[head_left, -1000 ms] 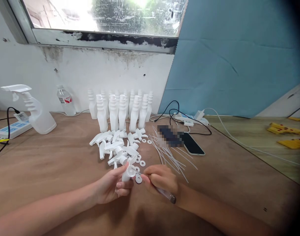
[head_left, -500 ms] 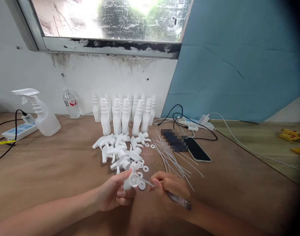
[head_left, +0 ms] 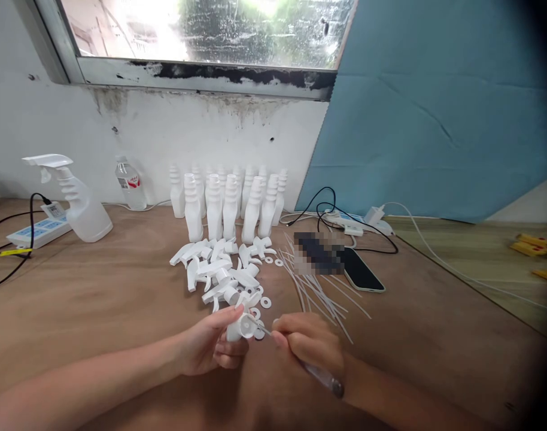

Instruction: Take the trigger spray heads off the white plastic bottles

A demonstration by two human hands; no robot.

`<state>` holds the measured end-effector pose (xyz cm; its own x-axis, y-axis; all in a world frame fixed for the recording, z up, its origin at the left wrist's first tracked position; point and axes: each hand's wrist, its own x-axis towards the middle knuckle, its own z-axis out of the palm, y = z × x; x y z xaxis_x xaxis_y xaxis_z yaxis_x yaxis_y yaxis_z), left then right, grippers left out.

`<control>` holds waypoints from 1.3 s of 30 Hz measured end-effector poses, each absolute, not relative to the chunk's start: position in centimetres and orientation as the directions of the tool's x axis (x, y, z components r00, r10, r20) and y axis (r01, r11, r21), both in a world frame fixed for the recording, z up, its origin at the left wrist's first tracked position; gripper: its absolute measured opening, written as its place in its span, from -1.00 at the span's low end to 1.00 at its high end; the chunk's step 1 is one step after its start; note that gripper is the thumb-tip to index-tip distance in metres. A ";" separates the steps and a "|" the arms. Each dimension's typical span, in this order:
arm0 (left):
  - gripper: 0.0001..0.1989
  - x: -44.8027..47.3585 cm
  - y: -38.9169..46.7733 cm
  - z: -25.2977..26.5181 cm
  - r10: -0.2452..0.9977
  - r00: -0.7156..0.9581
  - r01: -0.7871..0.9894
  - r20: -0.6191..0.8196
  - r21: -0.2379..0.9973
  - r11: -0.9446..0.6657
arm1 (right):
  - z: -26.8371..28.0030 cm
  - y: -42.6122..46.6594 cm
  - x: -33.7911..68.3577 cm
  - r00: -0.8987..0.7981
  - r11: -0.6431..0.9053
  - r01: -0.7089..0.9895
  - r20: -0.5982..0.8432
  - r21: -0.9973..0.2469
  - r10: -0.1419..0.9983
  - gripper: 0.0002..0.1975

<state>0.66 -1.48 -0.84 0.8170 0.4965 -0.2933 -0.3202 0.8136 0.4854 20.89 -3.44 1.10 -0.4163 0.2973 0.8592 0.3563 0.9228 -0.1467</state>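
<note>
Between the thumb and fingers of my left hand (head_left: pixel 224 338) is a white trigger sprayer head (head_left: pixel 246 326), its round cap opening turned toward me. My right hand (head_left: pixel 312 344) is closed around a slim tool with a thin shaft and a greyish see-through handle (head_left: pixel 322 378); its exact kind is unclear. The shaft's tip reaches the cap opening, though how far inside it goes cannot be seen. Just beyond my hands lies a pile of white trigger sprayer heads (head_left: pixel 217 269). White ring washers (head_left: pixel 265 303) are scattered at its right side, some partly behind the held head.
White bottles (head_left: pixel 214 206) stand in rows by the wall. Thin white tubes (head_left: pixel 318 293) lie right of the pile, near a phone (head_left: pixel 363 270) and a blurred dark object (head_left: pixel 318 251). Leftward are an assembled spray bottle (head_left: pixel 87 209), a water bottle (head_left: pixel 130 184) and a power strip (head_left: pixel 40 232).
The tool's handle end has swung slightly down and left as my right hand turned. My left hand keeps its hold on the sprayer head. The whole view has shifted slightly.
</note>
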 end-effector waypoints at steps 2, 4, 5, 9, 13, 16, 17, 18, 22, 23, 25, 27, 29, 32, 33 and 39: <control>-0.75 0.6 -1.5 -0.9 0.488 0.824 -0.315 -0.289 0.483 0.817 | 1.6 -3.8 21.0 -0.343 0.901 0.366 0.867 -0.232 0.362 -0.68; -0.75 0.4 -1.5 -1.0 0.478 0.828 -0.305 -0.293 0.480 0.822 | 2.3 -4.2 21.1 -0.320 0.841 0.422 0.812 -0.338 0.488 -0.66; -0.75 0.4 -1.5 -1.0 0.473 0.829 -0.298 -0.298 0.480 0.825 | 2.7 -4.5 21.2 -0.329 0.793 0.467 0.756 -0.390 0.566 -0.65; -0.75 0.3 -1.4 -1.2 0.478 0.821 -0.292 -0.311 0.490 0.821 | 3.4 -4.7 21.3 -0.352 0.676 0.581 0.610 -0.452 0.710 -0.62; -0.76 0.4 -1.4 -1.1 0.484 0.823 -0.294 -0.297 0.506 0.810 | 2.5 -4.3 21.0 -0.394 0.853 0.426 0.786 -0.303 0.476 -0.63; -0.80 0.4 -1.6 -0.9 0.483 0.825 -0.287 -0.295 0.517 0.806 | 2.3 -4.3 21.0 -0.406 0.863 0.410 0.788 -0.295 0.462 -0.62; -0.79 0.4 -1.6 -0.9 0.481 0.824 -0.283 -0.299 0.518 0.807 | 2.5 -4.4 21.0 -0.401 0.821 0.444 0.739 -0.359 0.541 -0.62; -0.78 0.4 -1.6 -0.8 0.477 0.825 -0.277 -0.304 0.518 0.809 | 2.8 -4.5 21.1 -0.387 0.767 0.467 0.679 -0.440 0.624 -0.61; -0.74 0.4 -1.5 -0.7 0.462 0.826 -0.251 -0.322 0.523 0.814 | 3.5 -4.6 21.2 -0.300 0.578 0.330 0.497 -0.746 0.814 -0.59; -0.74 0.4 -1.5 -0.7 0.462 0.826 -0.248 -0.322 0.529 0.811 | 3.6 -4.5 21.1 -0.284 0.535 0.279 0.464 -0.797 0.839 -0.60; -0.76 0.4 -1.5 -0.7 0.469 0.824 -0.250 -0.317 0.539 0.804 | 3.4 -4.2 20.9 -0.269 0.438 0.205 0.380 -0.875 0.885 -0.61; -0.76 0.4 -1.5 -0.8 0.472 0.823 -0.259 -0.316 0.531 0.807 | 3.1 -3.9 20.6 -0.257 0.338 0.143 0.295 -0.930 0.920 -0.63; -0.73 0.4 -1.5 -0.9 0.468 0.820 -0.262 -0.329 0.511 0.819 | 2.8 -3.6 20.5 -0.234 0.263 0.067 0.241 -0.963 0.942 -0.63; -0.67 0.3 -1.4 -1.2 0.455 0.817 -0.258 -0.354 0.481 0.838 | 2.1 -3.1 20.4 -0.189 0.190 -0.059 0.198 -0.980 0.962 -0.60; -0.67 0.2 -1.3 -1.2 0.453 0.816 -0.259 -0.359 0.473 0.842 | 2.0 -2.9 20.5 -0.176 0.168 -0.097 0.183 -0.981 0.967 -0.61; -0.66 0.1 -1.1 -1.4 0.446 0.820 -0.270 -0.360 0.444 0.854 | 1.7 -2.6 20.2 -0.180 0.051 -0.205 0.089 -0.977 0.980 -0.64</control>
